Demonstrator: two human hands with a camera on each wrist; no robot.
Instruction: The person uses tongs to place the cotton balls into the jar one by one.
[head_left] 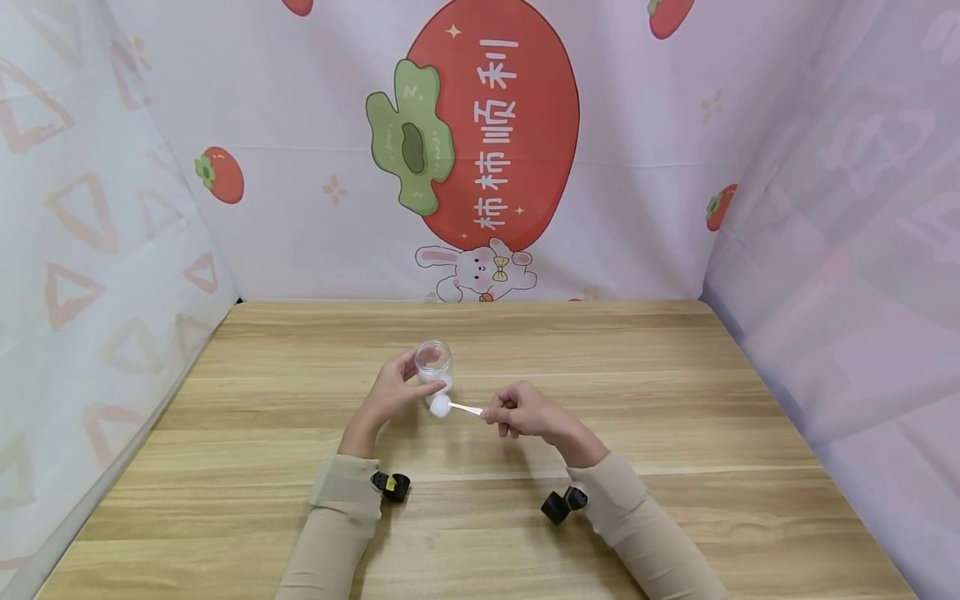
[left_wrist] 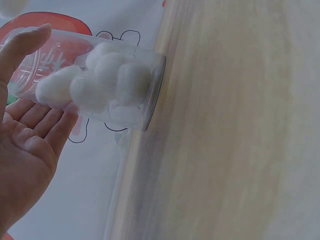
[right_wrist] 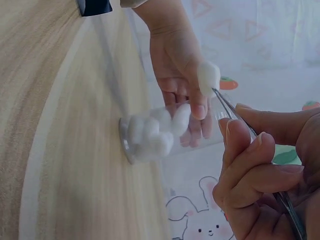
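A clear, lidless jar [head_left: 434, 357] stands on the table, with several white cotton balls [left_wrist: 107, 75] in its lower part. My left hand [head_left: 392, 390] grips the jar from its left side, thumb across the front and fingers round the back. Slim metal tweezers [right_wrist: 227, 105] are pinched in my right hand [head_left: 529, 411]. Their tips hold one cotton ball [right_wrist: 208, 79] outside the jar, on the near side and close to the left thumb. In the left wrist view only a blurred part of that cotton ball [left_wrist: 12, 7] shows at the top corner.
The wood-grain table [head_left: 637, 383] stretches out around both hands. Behind it hangs a printed cloth [head_left: 300, 108] with a large red persimmon and a rabbit. More cloth hangs at the left and right sides. A small black camera sits on each wrist.
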